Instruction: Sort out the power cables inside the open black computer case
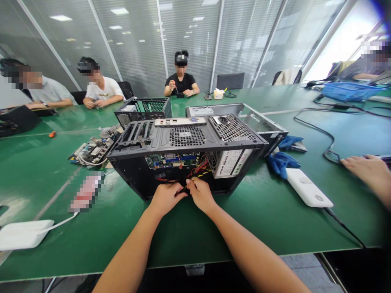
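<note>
An open black computer case (pixel 128 173) stands on the green table, its vented back panel facing up. Inside it are a green motherboard (pixel 159 160), a labelled power supply (pixel 230 163) and a bundle of red, yellow and black cables (pixel 200 169). My left hand (pixel 166 197) is closed at the open side of the case, its fingers at the cables. Beside it, my right hand (pixel 200 193) pinches the yellow and black cable. The fingertips of both hands nearly meet, and what the left fingers hold is too small to make out.
Loose circuit boards (pixel 94 150) lie left of the case, with two more cases (pixel 145 106) (pixel 265 122) behind. White power banks (pixel 26 235) (pixel 308 188) and blue gloves (pixel 282 162) lie at the sides. Another person's hand (pixel 366 171) rests at right; people sit across the green table (pixel 259 228).
</note>
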